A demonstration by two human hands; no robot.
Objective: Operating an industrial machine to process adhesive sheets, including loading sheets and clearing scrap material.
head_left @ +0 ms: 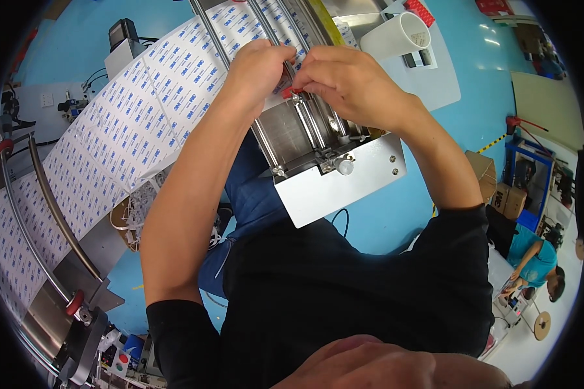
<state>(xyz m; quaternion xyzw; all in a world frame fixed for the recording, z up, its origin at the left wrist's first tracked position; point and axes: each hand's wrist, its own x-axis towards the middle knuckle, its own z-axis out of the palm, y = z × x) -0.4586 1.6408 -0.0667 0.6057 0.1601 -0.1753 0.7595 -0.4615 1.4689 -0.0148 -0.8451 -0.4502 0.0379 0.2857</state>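
Face (369, 366) foremost, red piece (288, 93) in right hand's (355, 84) pinched fingertips, left hand's (256, 70) hold unclear

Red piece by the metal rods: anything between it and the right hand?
Nothing visible. The right hand is right at the red piece; whether it actually grips it can't be told from this view.

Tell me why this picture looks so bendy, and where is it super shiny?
In the head view, a wide fisheye lens makes the picture round with dark corners and the metal bar at left look bowed; in the head view, white glare spots the blue floor at upper right; in the head view, the left hand and right hand look fairly clear.
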